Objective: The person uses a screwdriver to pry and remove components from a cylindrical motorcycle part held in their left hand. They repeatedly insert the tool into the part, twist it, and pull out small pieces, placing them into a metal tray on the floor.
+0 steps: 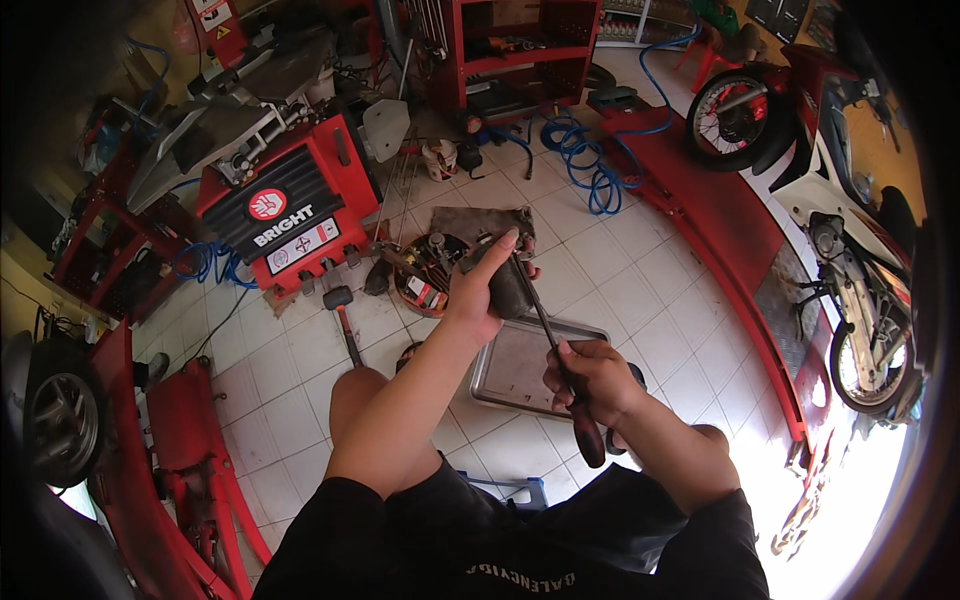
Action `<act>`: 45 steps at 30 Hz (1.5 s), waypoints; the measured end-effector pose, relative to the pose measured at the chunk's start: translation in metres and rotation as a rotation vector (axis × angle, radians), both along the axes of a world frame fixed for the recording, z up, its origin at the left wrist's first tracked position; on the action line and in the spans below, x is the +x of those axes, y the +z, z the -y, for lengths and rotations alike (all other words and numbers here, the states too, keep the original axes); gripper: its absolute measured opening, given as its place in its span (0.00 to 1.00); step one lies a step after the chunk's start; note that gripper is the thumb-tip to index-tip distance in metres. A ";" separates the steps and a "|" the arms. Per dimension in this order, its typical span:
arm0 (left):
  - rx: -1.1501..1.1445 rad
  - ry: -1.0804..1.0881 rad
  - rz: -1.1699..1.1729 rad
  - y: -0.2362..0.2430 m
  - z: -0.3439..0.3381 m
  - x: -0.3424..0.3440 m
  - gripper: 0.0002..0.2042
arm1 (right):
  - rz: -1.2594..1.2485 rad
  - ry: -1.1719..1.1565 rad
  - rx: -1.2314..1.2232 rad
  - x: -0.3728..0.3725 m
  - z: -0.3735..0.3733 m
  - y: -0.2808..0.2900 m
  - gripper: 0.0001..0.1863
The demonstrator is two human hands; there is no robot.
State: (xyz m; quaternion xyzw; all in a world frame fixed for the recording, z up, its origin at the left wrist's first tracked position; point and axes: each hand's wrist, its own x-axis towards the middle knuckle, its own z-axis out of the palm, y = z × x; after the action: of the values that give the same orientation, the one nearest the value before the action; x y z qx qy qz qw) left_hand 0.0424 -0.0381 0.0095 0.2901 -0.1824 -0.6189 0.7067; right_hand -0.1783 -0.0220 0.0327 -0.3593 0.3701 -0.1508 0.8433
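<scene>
My left hand (474, 298) is wrapped round a dark cylindrical metal part (513, 288), its thumb stretched along the top end. In my right hand (603, 382) is a long screwdriver (587, 438) with a dark reddish handle. Its shaft runs up along the right side of the cylinder; the tip is hidden near my left fingers. Below the part, a shallow metal tray (520, 365) rests on the tiled floor, partly covered by my right hand. Left of the part sits a round container of tools (418, 290), next to a dark flat mat (455, 218).
A mallet (340, 300) lies on the floor before a red and black machine (320, 215). Red lift platforms (715, 270) flank both sides; a motorcycle (830, 200) stands at right. Blue hose (590, 165) coils near a red tool cabinet (520, 70). Part of a blue stool (533, 492) shows below me.
</scene>
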 end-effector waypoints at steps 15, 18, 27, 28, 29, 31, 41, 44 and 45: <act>0.050 0.083 -0.085 -0.017 0.003 0.007 0.17 | -0.233 0.168 -0.687 -0.007 0.012 0.025 0.23; 0.005 0.161 -0.122 -0.012 0.009 0.021 0.14 | -0.379 0.243 -1.165 -0.024 0.015 0.039 0.31; -0.146 0.351 -0.165 0.022 0.002 0.065 0.14 | -0.555 0.027 -1.650 -0.026 0.005 0.023 0.31; -0.153 0.343 -0.166 0.025 0.001 0.062 0.14 | -0.553 -0.018 -1.740 -0.026 0.005 0.014 0.30; -0.098 0.395 -0.189 0.024 0.002 0.059 0.15 | -0.551 -0.065 -1.829 -0.025 0.005 0.010 0.29; -0.120 0.335 -0.216 0.030 -0.006 0.056 0.18 | -0.590 -0.059 -2.087 -0.023 0.004 0.012 0.28; -0.116 0.253 -0.211 0.026 -0.010 0.059 0.20 | -0.215 0.014 -1.247 -0.023 -0.026 0.046 0.22; -0.125 0.246 -0.216 0.024 -0.012 0.058 0.19 | -0.099 0.000 -0.930 -0.025 -0.025 0.047 0.22; -0.123 0.249 -0.210 0.023 -0.013 0.058 0.18 | -0.068 -0.009 -0.850 -0.025 -0.026 0.047 0.22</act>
State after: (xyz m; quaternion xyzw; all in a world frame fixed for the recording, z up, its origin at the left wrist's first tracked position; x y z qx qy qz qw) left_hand 0.1004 -0.0251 0.0326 0.2003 -0.1076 -0.5413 0.8095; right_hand -0.2028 0.0040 0.0795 -0.6781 0.3043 -0.2816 0.6068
